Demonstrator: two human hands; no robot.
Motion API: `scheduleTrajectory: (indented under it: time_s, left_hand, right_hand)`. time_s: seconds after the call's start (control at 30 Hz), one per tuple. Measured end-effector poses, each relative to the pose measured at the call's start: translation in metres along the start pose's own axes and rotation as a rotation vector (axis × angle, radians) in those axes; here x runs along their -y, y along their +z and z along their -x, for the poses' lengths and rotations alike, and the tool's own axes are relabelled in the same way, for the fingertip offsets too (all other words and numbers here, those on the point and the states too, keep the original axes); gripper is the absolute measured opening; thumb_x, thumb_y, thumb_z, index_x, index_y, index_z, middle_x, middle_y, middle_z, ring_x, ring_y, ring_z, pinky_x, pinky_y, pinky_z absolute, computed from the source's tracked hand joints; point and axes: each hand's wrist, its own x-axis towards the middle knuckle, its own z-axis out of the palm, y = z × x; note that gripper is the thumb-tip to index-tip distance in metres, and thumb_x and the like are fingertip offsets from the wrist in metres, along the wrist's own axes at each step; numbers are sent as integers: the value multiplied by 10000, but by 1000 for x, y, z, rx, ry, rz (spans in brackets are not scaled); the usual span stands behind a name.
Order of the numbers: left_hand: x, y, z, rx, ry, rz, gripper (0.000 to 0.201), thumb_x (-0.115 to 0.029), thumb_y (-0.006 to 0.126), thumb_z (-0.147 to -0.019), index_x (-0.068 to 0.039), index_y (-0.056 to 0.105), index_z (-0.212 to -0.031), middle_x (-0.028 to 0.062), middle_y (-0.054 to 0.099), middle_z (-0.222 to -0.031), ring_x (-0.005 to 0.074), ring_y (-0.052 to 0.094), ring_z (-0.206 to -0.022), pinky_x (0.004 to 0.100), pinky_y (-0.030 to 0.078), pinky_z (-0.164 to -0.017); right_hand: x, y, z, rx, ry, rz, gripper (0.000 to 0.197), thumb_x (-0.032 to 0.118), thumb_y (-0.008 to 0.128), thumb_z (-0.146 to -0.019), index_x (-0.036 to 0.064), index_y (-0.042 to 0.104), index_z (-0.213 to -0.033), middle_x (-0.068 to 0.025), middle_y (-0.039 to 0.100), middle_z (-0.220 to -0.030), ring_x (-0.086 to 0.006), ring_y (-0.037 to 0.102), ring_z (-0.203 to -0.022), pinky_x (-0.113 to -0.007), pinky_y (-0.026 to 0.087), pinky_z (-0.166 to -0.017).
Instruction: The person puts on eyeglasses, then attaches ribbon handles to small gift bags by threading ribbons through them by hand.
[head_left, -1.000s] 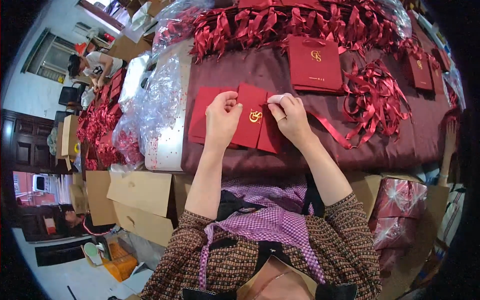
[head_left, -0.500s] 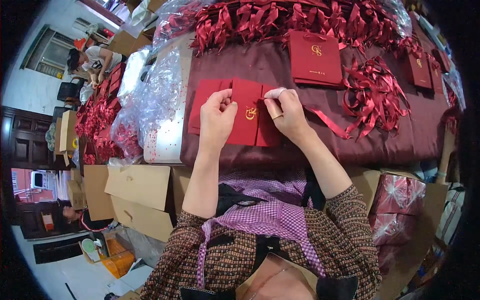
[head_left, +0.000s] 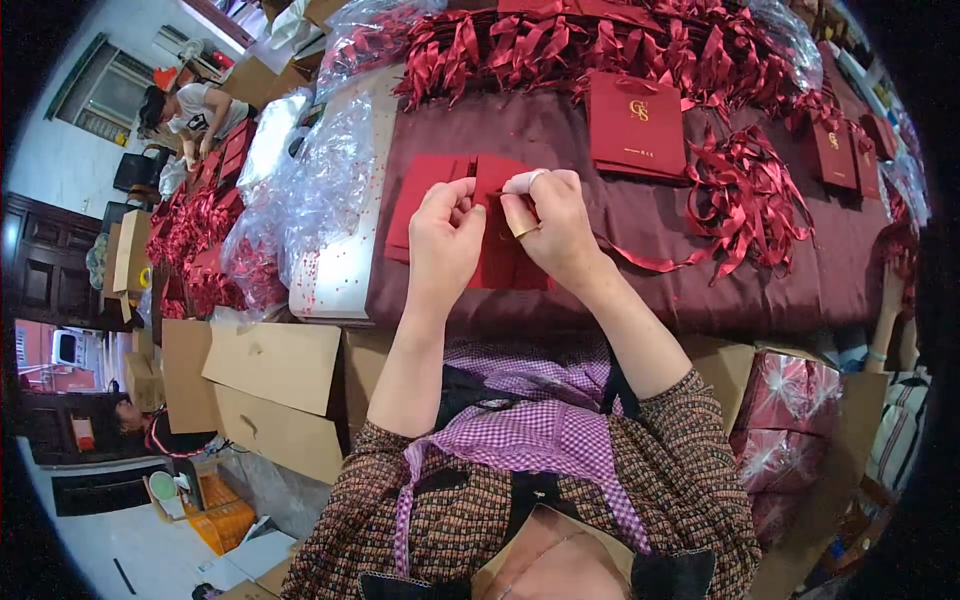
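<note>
A flat red paper bag with a gold mark lies on the dark red cloth in front of me. My left hand pinches at its upper left edge, thumb against bent fingers. Close by on the other side, my right hand is closed at the bag's upper part, a tape-like wrap on one finger and a tan band on the thumb. Both hands partly hide the gold mark. Under my left hand shows more red card. A red ribbon runs from behind my right wrist to a ribbon pile.
Finished-looking red bags are stacked beyond my right hand. Many ribboned bags line the far side. Clear plastic wrap lies left; open cartons stand below the table. A co-worker bends over bags at far left; another person's arm shows at right.
My right hand has moved left, nearer my left hand, and the bag's middle panel is more covered and tilted. Another person's arm shows more at the right edge.
</note>
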Motion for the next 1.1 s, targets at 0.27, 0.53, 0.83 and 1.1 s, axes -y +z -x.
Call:
scheduleTrajectory:
  time_s: [0.27, 0.53, 0.83, 1.1]
  left_hand:
    - [-11, 0, 5, -33, 90, -35, 245, 64, 615, -800, 72, 623, -1045, 52, 553, -813, 102, 506, -681, 252, 450, -631]
    - [-21, 0, 9, -76, 209, -156, 229, 75, 597, -766, 61, 606, -995, 117, 551, -795, 217, 548, -711, 331, 467, -652]
    - [-18, 6, 12, -133, 299, -186, 245, 58, 561, -745, 33, 585, -988, 174, 575, -841, 357, 560, -802, 453, 455, -754]
    - [-29, -8, 13, 14, 371, -115, 215, 27, 576, -810, 48, 611, -1022, 186, 591, -862, 365, 582, -829, 436, 461, -755]
  right_hand:
    - [15, -4, -6, 36, 112, -3, 173, 10, 711, -763, 68, 594, -877, -55, 629, -796, -265, 559, -780, -376, 434, -759]
    - [26, -9, -14, 32, -38, 140, 163, 23, 686, -748, 63, 552, -831, -75, 579, -751, -270, 560, -713, -391, 413, -760]
    - [33, -18, -28, 137, -67, 167, 108, 42, 647, -781, 41, 552, -831, -113, 586, -750, -296, 581, -719, -421, 436, -719]
    - [40, -28, -34, 252, 236, -30, 75, 35, 638, -820, 8, 570, -835, -163, 622, -728, -331, 596, -674, -401, 476, -620]
